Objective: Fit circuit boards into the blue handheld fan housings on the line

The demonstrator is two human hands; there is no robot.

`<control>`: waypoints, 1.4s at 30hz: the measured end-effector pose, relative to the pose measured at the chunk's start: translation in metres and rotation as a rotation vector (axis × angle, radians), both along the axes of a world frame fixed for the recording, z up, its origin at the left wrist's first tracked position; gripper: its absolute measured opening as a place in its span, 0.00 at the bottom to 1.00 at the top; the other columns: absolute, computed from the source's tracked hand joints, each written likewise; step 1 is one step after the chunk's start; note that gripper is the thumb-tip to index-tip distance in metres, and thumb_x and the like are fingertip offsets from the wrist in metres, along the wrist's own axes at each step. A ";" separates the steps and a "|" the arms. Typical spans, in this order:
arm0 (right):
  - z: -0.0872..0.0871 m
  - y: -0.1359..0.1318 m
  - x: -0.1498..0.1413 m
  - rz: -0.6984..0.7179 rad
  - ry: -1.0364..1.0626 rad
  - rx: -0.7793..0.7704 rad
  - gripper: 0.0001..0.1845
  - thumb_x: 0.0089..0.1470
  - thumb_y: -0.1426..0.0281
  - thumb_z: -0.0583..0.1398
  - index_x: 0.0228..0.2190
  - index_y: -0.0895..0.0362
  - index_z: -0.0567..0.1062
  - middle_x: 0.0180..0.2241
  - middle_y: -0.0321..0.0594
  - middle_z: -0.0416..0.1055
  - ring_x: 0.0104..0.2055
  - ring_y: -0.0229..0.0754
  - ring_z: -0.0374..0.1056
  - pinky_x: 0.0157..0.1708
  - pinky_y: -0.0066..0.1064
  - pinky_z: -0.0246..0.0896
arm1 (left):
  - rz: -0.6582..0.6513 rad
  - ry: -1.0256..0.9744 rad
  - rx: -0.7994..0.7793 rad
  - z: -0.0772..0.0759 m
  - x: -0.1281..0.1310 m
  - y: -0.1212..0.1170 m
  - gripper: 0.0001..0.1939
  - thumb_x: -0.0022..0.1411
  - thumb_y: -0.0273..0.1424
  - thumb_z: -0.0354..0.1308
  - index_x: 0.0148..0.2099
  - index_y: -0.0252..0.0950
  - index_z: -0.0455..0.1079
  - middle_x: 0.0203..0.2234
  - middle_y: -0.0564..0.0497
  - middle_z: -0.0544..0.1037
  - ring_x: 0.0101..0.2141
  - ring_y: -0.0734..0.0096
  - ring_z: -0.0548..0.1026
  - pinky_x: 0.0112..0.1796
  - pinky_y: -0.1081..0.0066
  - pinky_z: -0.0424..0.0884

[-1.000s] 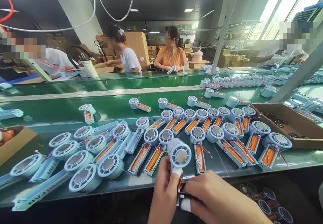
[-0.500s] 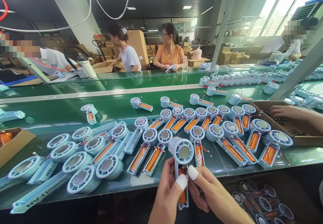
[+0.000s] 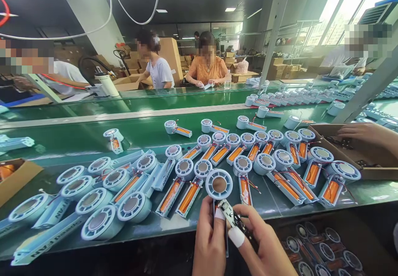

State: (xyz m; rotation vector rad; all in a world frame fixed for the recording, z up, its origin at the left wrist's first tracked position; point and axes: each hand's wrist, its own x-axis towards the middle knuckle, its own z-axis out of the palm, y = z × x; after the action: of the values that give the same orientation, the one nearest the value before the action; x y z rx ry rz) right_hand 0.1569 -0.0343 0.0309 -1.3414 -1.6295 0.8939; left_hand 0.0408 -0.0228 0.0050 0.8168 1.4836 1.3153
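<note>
A light blue handheld fan (image 3: 219,184) stands head-up in my left hand (image 3: 209,238), whose fingers wrap its handle. A white cover is on my left thumb, which lies along the handle. My right hand (image 3: 259,238) grips a narrow circuit board (image 3: 228,213) with a pale face and dark parts, tilted over the top of the handle just under the fan head. The right thumb also wears a white cover. Most of the handle's inside is hidden by the board and my fingers.
Rows of similar fans with orange batteries (image 3: 186,197) lie on the dark bench around my hands. At right, another person's hand (image 3: 367,135) reaches into a cardboard box (image 3: 382,172) of dark parts. Beyond runs a green conveyor belt (image 3: 139,122) carrying fans. More fans (image 3: 326,251) sit below the bench edge.
My right hand has turned the circuit board so its pale face shows over the handle. The fan has shifted slightly left and tipped. Several fans on the belt have moved slightly right.
</note>
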 end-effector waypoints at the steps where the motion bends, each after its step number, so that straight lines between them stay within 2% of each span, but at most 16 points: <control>1: -0.006 -0.004 -0.001 -0.028 -0.050 0.059 0.23 0.64 0.52 0.54 0.51 0.53 0.74 0.33 0.42 0.79 0.32 0.43 0.75 0.37 0.28 0.72 | 0.017 0.018 -0.019 0.001 0.000 0.000 0.25 0.66 0.44 0.50 0.61 0.40 0.67 0.61 0.43 0.72 0.63 0.51 0.65 0.61 0.57 0.62; 4: -0.019 -0.013 -0.003 -0.085 -0.165 0.238 0.22 0.66 0.58 0.54 0.57 0.51 0.72 0.42 0.44 0.81 0.37 0.46 0.80 0.37 0.29 0.75 | 0.047 0.084 -0.047 0.005 0.002 0.000 0.26 0.65 0.40 0.49 0.62 0.38 0.65 0.56 0.41 0.75 0.63 0.51 0.65 0.62 0.57 0.61; 7: -0.023 -0.013 -0.004 -0.145 -0.237 0.343 0.22 0.66 0.65 0.53 0.59 0.52 0.72 0.51 0.45 0.78 0.49 0.48 0.78 0.46 0.30 0.74 | 0.042 0.088 -0.053 0.012 0.006 0.001 0.25 0.66 0.40 0.49 0.61 0.38 0.66 0.54 0.42 0.77 0.62 0.51 0.67 0.60 0.58 0.63; 11: -0.028 -0.004 -0.008 -0.156 -0.211 0.358 0.24 0.67 0.70 0.51 0.62 0.54 0.69 0.57 0.44 0.73 0.57 0.47 0.72 0.53 0.32 0.71 | 0.005 -0.146 -0.108 0.022 0.012 0.002 0.24 0.67 0.44 0.51 0.62 0.43 0.65 0.63 0.47 0.69 0.64 0.52 0.65 0.56 0.62 0.69; 13: -0.031 0.000 -0.011 -0.153 -0.195 0.351 0.25 0.68 0.70 0.50 0.63 0.55 0.68 0.59 0.45 0.72 0.58 0.48 0.71 0.53 0.34 0.71 | -0.012 -0.226 -0.101 0.023 0.013 0.002 0.24 0.67 0.42 0.51 0.63 0.44 0.63 0.65 0.48 0.67 0.65 0.54 0.62 0.58 0.63 0.67; 16: -0.033 0.003 -0.015 -0.153 -0.197 0.342 0.26 0.68 0.69 0.49 0.64 0.55 0.66 0.58 0.46 0.72 0.56 0.49 0.73 0.52 0.35 0.72 | 0.005 -0.249 -0.071 0.023 0.012 0.003 0.24 0.67 0.37 0.49 0.64 0.43 0.61 0.65 0.48 0.67 0.67 0.58 0.60 0.64 0.62 0.58; 18: -0.032 0.003 -0.016 -0.153 -0.211 0.333 0.26 0.68 0.70 0.49 0.65 0.54 0.64 0.57 0.46 0.73 0.55 0.48 0.74 0.50 0.34 0.73 | 0.001 -0.288 -0.034 0.023 0.011 0.003 0.25 0.66 0.35 0.48 0.65 0.42 0.60 0.65 0.47 0.67 0.66 0.57 0.60 0.65 0.60 0.57; 21: -0.028 0.003 -0.014 -0.119 -0.301 0.321 0.28 0.67 0.71 0.50 0.66 0.54 0.62 0.56 0.47 0.74 0.52 0.49 0.76 0.45 0.32 0.75 | -0.028 -0.345 0.028 0.024 0.010 0.002 0.25 0.67 0.38 0.47 0.65 0.41 0.59 0.65 0.46 0.66 0.66 0.54 0.61 0.63 0.58 0.60; 24: -0.028 0.001 -0.013 -0.105 -0.495 0.317 0.32 0.65 0.71 0.50 0.69 0.52 0.55 0.51 0.49 0.78 0.42 0.50 0.80 0.33 0.30 0.77 | -0.001 -0.279 -0.030 0.025 0.011 0.001 0.26 0.68 0.43 0.50 0.66 0.44 0.60 0.67 0.48 0.63 0.68 0.55 0.56 0.66 0.56 0.55; 27: -0.031 -0.003 -0.013 -0.086 -0.724 0.335 0.45 0.59 0.75 0.52 0.71 0.51 0.39 0.41 0.46 0.82 0.27 0.48 0.80 0.18 0.29 0.71 | 0.031 -0.212 -0.068 0.019 0.010 0.001 0.29 0.67 0.48 0.53 0.66 0.45 0.60 0.68 0.49 0.63 0.69 0.54 0.55 0.66 0.57 0.56; 29: -0.034 -0.005 -0.011 -0.061 -0.837 0.353 0.53 0.53 0.77 0.54 0.71 0.54 0.30 0.35 0.43 0.83 0.19 0.47 0.76 0.13 0.28 0.65 | 0.021 -0.199 -0.054 0.013 0.009 0.001 0.31 0.66 0.49 0.54 0.66 0.43 0.61 0.66 0.46 0.66 0.68 0.51 0.57 0.64 0.56 0.60; 31: -0.036 -0.005 -0.006 -0.022 -0.899 0.370 0.57 0.49 0.78 0.55 0.70 0.58 0.28 0.29 0.40 0.81 0.15 0.45 0.72 0.10 0.28 0.59 | -0.003 -0.196 -0.034 0.006 0.007 0.002 0.31 0.66 0.50 0.55 0.65 0.41 0.63 0.63 0.44 0.70 0.66 0.49 0.60 0.62 0.55 0.63; 34: -0.036 -0.003 0.002 0.061 -0.940 0.380 0.56 0.47 0.78 0.56 0.71 0.62 0.34 0.21 0.36 0.77 0.12 0.43 0.68 0.09 0.26 0.53 | -0.016 -0.185 -0.017 0.002 0.005 0.002 0.30 0.65 0.50 0.55 0.63 0.41 0.65 0.62 0.44 0.71 0.66 0.49 0.61 0.62 0.56 0.64; 36: -0.033 0.000 0.004 0.092 -0.940 0.391 0.56 0.46 0.78 0.56 0.71 0.63 0.34 0.23 0.39 0.78 0.15 0.44 0.71 0.12 0.25 0.57 | -0.004 -0.197 -0.040 0.002 0.005 0.003 0.29 0.65 0.50 0.56 0.63 0.42 0.65 0.64 0.46 0.69 0.66 0.52 0.62 0.62 0.58 0.64; 39: -0.031 0.006 -0.001 0.125 -0.845 0.397 0.57 0.48 0.77 0.54 0.70 0.63 0.26 0.41 0.52 0.80 0.28 0.48 0.78 0.21 0.28 0.69 | -0.040 -0.316 -0.079 0.005 0.004 0.007 0.31 0.65 0.50 0.57 0.64 0.41 0.63 0.60 0.43 0.73 0.61 0.52 0.69 0.58 0.58 0.70; 42: -0.038 0.009 -0.011 0.137 -0.725 0.339 0.54 0.52 0.76 0.51 0.69 0.66 0.23 0.47 0.58 0.78 0.29 0.48 0.78 0.23 0.30 0.70 | -0.126 -0.373 -0.082 0.004 -0.002 0.013 0.35 0.63 0.52 0.58 0.65 0.38 0.62 0.54 0.40 0.78 0.54 0.51 0.77 0.54 0.55 0.73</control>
State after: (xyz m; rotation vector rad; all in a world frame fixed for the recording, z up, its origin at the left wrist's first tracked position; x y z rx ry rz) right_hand 0.1460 -0.0250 -0.0067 -1.3985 -2.3146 0.1640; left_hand 0.0387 -0.0094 0.0093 0.5647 1.1643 1.2262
